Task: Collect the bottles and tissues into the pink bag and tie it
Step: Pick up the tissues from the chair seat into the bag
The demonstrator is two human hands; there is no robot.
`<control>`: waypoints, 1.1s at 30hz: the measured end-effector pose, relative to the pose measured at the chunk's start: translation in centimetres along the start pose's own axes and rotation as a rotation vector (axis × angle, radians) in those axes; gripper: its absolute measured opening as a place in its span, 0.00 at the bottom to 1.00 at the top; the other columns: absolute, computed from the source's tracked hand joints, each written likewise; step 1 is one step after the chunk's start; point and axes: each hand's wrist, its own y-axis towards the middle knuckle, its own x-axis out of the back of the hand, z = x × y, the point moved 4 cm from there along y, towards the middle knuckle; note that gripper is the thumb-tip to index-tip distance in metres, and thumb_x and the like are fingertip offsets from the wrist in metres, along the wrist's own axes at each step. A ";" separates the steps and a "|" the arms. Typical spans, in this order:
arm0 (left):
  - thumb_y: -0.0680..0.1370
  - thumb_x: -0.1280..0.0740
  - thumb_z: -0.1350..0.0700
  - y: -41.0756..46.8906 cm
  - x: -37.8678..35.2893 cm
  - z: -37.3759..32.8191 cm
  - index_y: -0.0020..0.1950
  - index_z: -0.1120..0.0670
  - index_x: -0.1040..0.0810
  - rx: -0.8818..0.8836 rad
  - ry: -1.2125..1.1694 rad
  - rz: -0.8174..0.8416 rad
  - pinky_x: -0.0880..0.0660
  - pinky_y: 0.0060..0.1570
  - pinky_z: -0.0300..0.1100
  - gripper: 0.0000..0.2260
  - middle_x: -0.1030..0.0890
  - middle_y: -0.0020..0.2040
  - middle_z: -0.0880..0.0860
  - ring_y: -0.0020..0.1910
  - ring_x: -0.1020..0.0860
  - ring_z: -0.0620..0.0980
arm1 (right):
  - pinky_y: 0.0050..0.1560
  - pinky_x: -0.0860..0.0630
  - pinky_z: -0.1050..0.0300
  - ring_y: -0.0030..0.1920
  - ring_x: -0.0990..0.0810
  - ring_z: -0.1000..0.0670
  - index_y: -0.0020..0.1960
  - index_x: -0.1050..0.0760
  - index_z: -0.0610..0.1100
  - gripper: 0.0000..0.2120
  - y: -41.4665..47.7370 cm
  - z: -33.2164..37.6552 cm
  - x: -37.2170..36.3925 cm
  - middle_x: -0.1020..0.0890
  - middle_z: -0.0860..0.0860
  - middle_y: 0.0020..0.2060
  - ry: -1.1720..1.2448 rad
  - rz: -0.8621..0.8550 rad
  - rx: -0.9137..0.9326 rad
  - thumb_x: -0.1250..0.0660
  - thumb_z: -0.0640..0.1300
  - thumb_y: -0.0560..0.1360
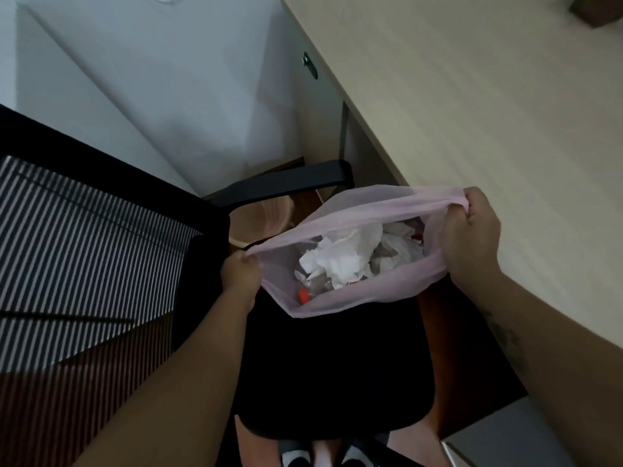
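The thin pink bag point(377, 288) hangs open over a black chair seat, stretched wide between both hands. My left hand point(240, 272) grips its left rim; my right hand point(472, 234) is closed on the right rim near the desk edge. Crumpled white tissues point(344, 257) fill the top of the bag. Beneath them a clear bottle with an orange-red cap point(303, 295) shows through, and other bottles are mostly hidden by tissue.
A black office chair with a seat point(330, 372), a striped mesh back point(84, 257) and an armrest point(286, 183) stands below me. A pale wooden desk point(488, 112) runs along the right. A beige waste bin point(259, 220) stands on the floor behind the bag.
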 end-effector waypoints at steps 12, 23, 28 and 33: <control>0.83 0.44 0.58 -5.2 4.4 -12.7 0.57 0.60 0.22 -0.410 0.110 0.066 0.27 0.42 0.43 0.12 0.21 0.51 0.58 0.47 0.23 0.54 | 0.40 0.39 0.57 0.44 0.29 0.46 0.50 0.29 0.35 0.10 0.0 5.6 1.9 0.27 0.44 0.43 -0.242 0.098 -0.062 0.47 0.39 0.81; 0.85 0.44 0.55 -15.0 15.1 -27.6 0.60 0.66 0.24 -0.837 0.534 0.047 0.31 0.56 0.47 0.17 0.23 0.63 0.67 0.62 0.25 0.64 | 0.39 0.35 0.54 0.42 0.27 0.43 0.50 0.27 0.34 0.12 -4.5 16.4 9.4 0.25 0.42 0.43 -0.219 0.044 -0.028 0.47 0.39 0.80; 0.85 0.43 0.52 -19.7 19.4 -29.4 0.55 0.62 0.23 -0.849 0.448 0.059 0.29 0.46 0.45 0.15 0.22 0.60 0.64 0.55 0.24 0.61 | 0.41 0.33 0.54 0.45 0.28 0.44 0.55 0.28 0.38 0.12 -5.0 23.2 13.5 0.26 0.44 0.47 -0.198 0.039 0.032 0.48 0.41 0.81; 0.86 0.46 0.53 -26.6 21.4 -30.1 0.60 0.65 0.25 -0.939 0.423 0.059 0.29 0.58 0.47 0.18 0.23 0.63 0.65 0.62 0.25 0.62 | 0.35 0.36 0.55 0.43 0.29 0.44 0.51 0.29 0.39 0.09 -6.9 29.3 15.8 0.25 0.46 0.45 -0.162 0.079 0.223 0.47 0.41 0.81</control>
